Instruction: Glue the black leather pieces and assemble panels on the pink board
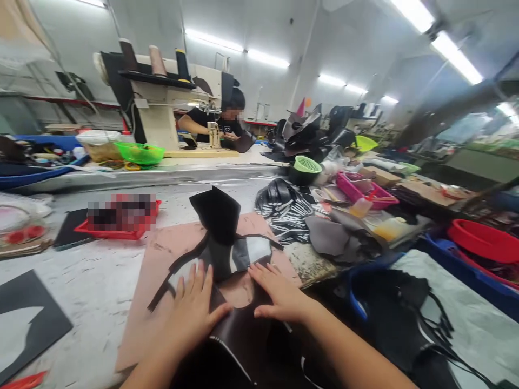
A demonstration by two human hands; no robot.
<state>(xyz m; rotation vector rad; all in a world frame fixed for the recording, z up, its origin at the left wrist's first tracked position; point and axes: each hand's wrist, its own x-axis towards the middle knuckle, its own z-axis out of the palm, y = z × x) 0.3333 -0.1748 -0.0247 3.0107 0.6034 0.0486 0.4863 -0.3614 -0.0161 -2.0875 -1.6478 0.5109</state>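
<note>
Nearest, both hands lie flat, palms down and fingers spread, on a dark leather piece (239, 329) at the near edge of the bench (93, 281); neither grip is closed, both are released and merely pressing. The left hand (193, 308) rests on the leather's left part, the right hand (279, 294) on its right, the two just apart. Just past the fingertips a black cut piece (221, 229) with thin straps stands partly folded upward, lying on a pinkish brown mat (162, 270) that also carries the leather. At the near left lies a black sheet (32, 319). To the right a heap of black scraps (401, 313) sits in a blue bin (466, 270), with a red bowl (482, 240) beyond it. Further off, a red tray (121, 224) stands left of the mat, and striped cloth (286, 208) and grey pieces (336, 235) lie to the right, near a pink basket (365, 189). Beyond, a green basket (140, 153) sits beside a sewing machine (162, 102), where another person (219, 127) is seated.
</note>
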